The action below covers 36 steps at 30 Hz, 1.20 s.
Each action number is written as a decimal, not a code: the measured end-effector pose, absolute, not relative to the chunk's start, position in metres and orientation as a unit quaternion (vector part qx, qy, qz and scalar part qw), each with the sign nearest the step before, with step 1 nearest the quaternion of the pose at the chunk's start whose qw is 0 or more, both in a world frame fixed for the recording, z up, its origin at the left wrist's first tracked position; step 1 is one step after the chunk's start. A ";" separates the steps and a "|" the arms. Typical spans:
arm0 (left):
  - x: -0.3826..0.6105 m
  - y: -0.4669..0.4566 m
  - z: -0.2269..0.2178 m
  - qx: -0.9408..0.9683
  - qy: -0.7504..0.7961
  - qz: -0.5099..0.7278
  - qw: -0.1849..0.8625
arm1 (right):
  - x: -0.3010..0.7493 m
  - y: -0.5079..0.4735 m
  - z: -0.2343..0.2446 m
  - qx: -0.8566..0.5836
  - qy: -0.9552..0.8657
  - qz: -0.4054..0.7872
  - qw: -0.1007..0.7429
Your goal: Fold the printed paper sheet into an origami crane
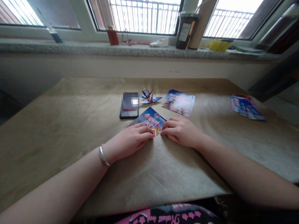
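Note:
A printed sheet of paper (153, 119), blue with red and white characters, lies on the table with one corner pointing away from me. My left hand (133, 138), with a silver bangle at the wrist, grips its near left edge, fingers bent over the paper. At the near right edge my right hand (182, 130) pinches the same sheet between thumb and fingers. The fingertips of both hands are close together near the bottom corner, which they partly hide. Just beyond the sheet stands a folded paper crane (150, 97) made of similar printed paper.
A phone (129, 105) with a blurred screen is left of the crane. To its right lies a stack of printed square sheets (179, 102), and farther right some fanned printed papers (247, 107). Jars and small items line the windowsill (144, 51) behind the table (70, 124).

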<state>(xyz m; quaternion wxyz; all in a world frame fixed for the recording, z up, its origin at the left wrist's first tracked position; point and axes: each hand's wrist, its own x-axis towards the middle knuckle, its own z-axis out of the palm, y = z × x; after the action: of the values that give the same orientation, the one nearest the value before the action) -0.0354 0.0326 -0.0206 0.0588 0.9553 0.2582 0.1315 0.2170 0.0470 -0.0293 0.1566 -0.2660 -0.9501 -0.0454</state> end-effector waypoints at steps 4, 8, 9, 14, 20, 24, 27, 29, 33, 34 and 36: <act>-0.036 0.035 -0.027 0.951 0.257 0.141 0.094 | 0.218 0.045 -0.026 -0.289 -0.944 -0.069 0.145; -0.036 0.037 -0.031 0.951 0.257 0.140 0.102 | 0.217 0.047 -0.030 -0.265 -0.951 -0.016 0.157; -0.035 0.037 -0.031 0.952 0.256 0.139 0.097 | 0.215 0.047 -0.031 -0.260 -0.951 -0.008 0.165; -0.029 0.034 -0.026 0.952 0.272 0.138 0.040 | 0.207 0.048 -0.033 -0.244 -0.953 0.000 0.182; -0.028 0.033 -0.023 0.955 0.270 0.125 -0.004 | 0.206 0.049 -0.031 -0.234 -0.955 -0.001 0.181; -0.029 0.033 -0.020 0.957 0.260 0.125 -0.023 | 0.208 0.050 -0.031 -0.235 -0.955 -0.002 0.179; -0.029 0.033 -0.016 0.959 0.254 0.121 -0.034 | 0.209 0.050 -0.031 -0.234 -0.955 0.001 0.180; -0.028 0.033 -0.013 0.960 0.254 0.115 -0.039 | 0.209 0.050 -0.030 -0.234 -0.955 0.002 0.181; -0.029 0.034 -0.010 0.962 0.250 0.102 -0.042 | 0.209 0.050 -0.030 -0.236 -0.955 0.002 0.181; -0.030 0.034 -0.010 0.962 0.249 0.101 -0.043 | 0.209 0.050 -0.030 -0.236 -0.955 0.002 0.182; -0.031 0.035 -0.010 0.963 0.245 0.102 -0.041 | 0.209 0.050 -0.030 -0.234 -0.955 0.002 0.185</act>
<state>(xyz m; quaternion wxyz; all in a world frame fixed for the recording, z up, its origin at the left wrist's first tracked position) -0.0312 0.0348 -0.0096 -0.0405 0.9631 0.2454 0.1025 0.2092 0.0498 -0.0304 0.1847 -0.2340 -0.9545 0.0024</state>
